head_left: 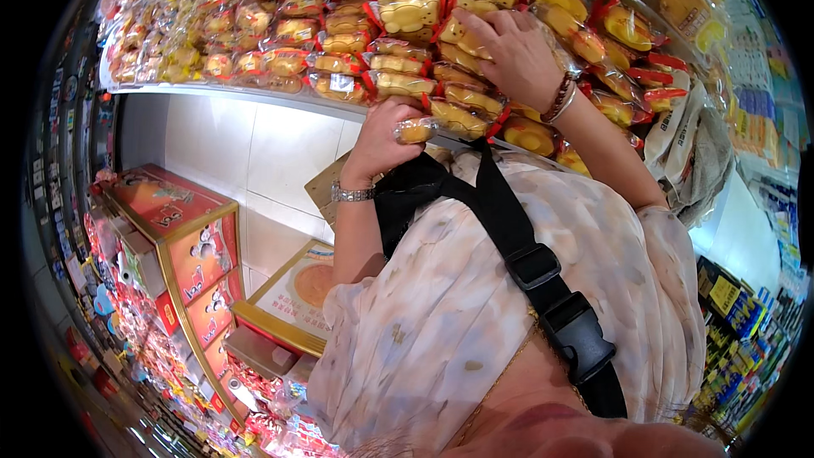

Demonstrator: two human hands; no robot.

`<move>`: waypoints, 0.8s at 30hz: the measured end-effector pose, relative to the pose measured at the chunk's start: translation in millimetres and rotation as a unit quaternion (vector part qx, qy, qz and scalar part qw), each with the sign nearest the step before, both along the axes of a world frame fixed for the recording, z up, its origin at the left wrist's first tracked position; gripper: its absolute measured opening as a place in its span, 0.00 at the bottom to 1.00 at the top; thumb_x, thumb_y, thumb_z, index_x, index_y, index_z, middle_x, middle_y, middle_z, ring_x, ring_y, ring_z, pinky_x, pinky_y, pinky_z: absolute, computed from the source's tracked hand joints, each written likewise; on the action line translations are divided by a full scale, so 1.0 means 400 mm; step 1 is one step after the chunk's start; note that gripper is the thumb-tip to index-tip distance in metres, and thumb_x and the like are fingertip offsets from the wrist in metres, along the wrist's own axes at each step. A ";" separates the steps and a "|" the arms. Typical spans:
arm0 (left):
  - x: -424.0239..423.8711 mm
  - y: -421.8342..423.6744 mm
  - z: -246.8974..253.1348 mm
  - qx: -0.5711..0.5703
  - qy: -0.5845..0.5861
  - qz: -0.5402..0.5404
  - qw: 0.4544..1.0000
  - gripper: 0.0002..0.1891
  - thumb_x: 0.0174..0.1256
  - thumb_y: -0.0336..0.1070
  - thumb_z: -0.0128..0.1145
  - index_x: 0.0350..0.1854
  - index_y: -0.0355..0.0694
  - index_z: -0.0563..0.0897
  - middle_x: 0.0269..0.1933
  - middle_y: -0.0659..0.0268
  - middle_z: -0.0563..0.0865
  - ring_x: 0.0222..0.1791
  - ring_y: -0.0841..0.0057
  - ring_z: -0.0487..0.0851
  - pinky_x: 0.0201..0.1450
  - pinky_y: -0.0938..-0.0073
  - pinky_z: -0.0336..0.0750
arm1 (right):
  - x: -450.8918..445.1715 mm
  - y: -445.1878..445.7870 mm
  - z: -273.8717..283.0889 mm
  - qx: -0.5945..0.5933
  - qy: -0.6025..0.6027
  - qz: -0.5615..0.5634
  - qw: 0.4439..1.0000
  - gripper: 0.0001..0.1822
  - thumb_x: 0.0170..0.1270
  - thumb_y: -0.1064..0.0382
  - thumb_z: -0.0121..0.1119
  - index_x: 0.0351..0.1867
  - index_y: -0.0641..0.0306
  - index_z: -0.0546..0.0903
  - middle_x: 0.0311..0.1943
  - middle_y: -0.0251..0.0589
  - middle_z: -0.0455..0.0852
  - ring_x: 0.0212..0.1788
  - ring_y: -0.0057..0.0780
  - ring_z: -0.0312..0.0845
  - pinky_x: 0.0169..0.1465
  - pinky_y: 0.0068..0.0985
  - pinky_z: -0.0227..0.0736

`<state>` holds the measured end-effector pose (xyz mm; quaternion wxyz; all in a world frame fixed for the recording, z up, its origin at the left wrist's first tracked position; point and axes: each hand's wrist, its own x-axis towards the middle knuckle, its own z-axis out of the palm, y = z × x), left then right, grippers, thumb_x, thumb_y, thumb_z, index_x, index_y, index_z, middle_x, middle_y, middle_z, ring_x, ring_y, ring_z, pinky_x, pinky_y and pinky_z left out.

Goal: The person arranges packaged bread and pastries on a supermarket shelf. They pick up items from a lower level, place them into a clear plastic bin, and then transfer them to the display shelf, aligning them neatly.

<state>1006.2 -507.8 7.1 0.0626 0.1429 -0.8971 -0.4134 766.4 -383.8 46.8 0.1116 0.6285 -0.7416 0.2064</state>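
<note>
A sloping display shelf holds rows of cakes in clear wrappers with red ends. My left hand, with a metal watch band on the wrist, grips a small wrapped cake at the shelf's front edge. Over the rows to the right reaches my right hand, palm down; its fingertips touch a bear-shaped wrapped cake. Whether those fingers grip it cannot be told. Close by lie more bear-shaped packs and oval wrapped cakes.
Below the shelf's white front edge are floor tiles. A red and gold display stand with packaged sweets rises at left. A grey cloth bag hangs by my right elbow. Stocked shelves line both sides.
</note>
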 end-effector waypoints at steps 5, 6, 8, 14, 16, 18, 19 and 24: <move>0.023 0.024 0.002 -0.028 0.030 0.034 0.999 0.19 0.44 0.33 0.67 0.42 0.40 0.83 0.51 0.60 0.83 0.56 0.61 0.78 0.62 0.63 0.71 | -0.008 0.006 0.062 -0.014 -0.158 0.017 0.987 0.41 0.54 0.62 0.68 0.71 0.40 0.64 0.46 0.45 0.78 0.44 0.47 0.78 0.46 0.38 0.77; 0.028 0.026 0.000 -0.036 0.029 0.035 0.998 0.18 0.44 0.32 0.67 0.42 0.40 0.84 0.53 0.59 0.82 0.57 0.60 0.78 0.62 0.63 0.71 | -0.011 0.002 0.065 -0.044 -0.168 0.026 0.985 0.41 0.54 0.61 0.68 0.71 0.41 0.64 0.46 0.45 0.78 0.44 0.47 0.79 0.46 0.38 0.78; 0.045 0.034 0.006 -0.043 0.024 0.053 0.997 0.18 0.44 0.31 0.68 0.43 0.40 0.84 0.57 0.59 0.81 0.58 0.60 0.78 0.62 0.63 0.73 | -0.001 -0.008 0.077 -0.076 -0.223 0.046 0.971 0.41 0.54 0.63 0.69 0.71 0.42 0.65 0.41 0.44 0.78 0.40 0.43 0.79 0.44 0.35 0.77; 0.128 0.025 0.007 -0.060 0.050 0.116 0.990 0.19 0.44 0.28 0.68 0.43 0.40 0.85 0.60 0.58 0.81 0.60 0.60 0.77 0.63 0.63 0.73 | 0.130 -0.077 0.065 -0.039 -0.335 0.193 0.921 0.36 0.55 0.74 0.64 0.67 0.46 0.72 0.41 0.42 0.76 0.41 0.33 0.76 0.44 0.28 0.76; 0.138 0.025 0.001 -0.039 0.073 0.126 0.989 0.19 0.43 0.29 0.67 0.42 0.40 0.85 0.58 0.59 0.82 0.60 0.59 0.77 0.64 0.63 0.71 | 0.180 -0.094 0.040 -0.029 -0.282 0.220 0.933 0.34 0.57 0.75 0.62 0.66 0.48 0.72 0.45 0.42 0.76 0.43 0.33 0.77 0.46 0.27 0.77; 0.134 0.039 0.029 -0.011 0.025 0.158 0.987 0.19 0.43 0.28 0.67 0.43 0.40 0.85 0.59 0.58 0.81 0.60 0.59 0.77 0.64 0.62 0.70 | 0.216 -0.103 0.016 -0.010 -0.236 0.234 0.943 0.32 0.57 0.73 0.60 0.65 0.48 0.73 0.47 0.43 0.75 0.44 0.38 0.77 0.46 0.28 0.77; 0.132 0.046 0.039 0.003 0.002 0.174 0.985 0.19 0.43 0.28 0.66 0.43 0.40 0.85 0.59 0.58 0.81 0.61 0.59 0.76 0.65 0.62 0.70 | 0.224 -0.101 0.000 0.008 -0.186 0.232 0.955 0.31 0.58 0.72 0.59 0.65 0.47 0.74 0.47 0.44 0.75 0.45 0.39 0.77 0.45 0.29 0.77; 0.134 0.052 0.019 -0.051 0.018 0.171 0.984 0.19 0.44 0.28 0.65 0.43 0.38 0.82 0.59 0.54 0.81 0.59 0.57 0.77 0.63 0.62 0.71 | 0.237 -0.078 -0.032 0.096 -0.046 0.211 0.972 0.24 0.60 0.65 0.54 0.60 0.46 0.76 0.44 0.42 0.75 0.47 0.40 0.76 0.44 0.31 0.76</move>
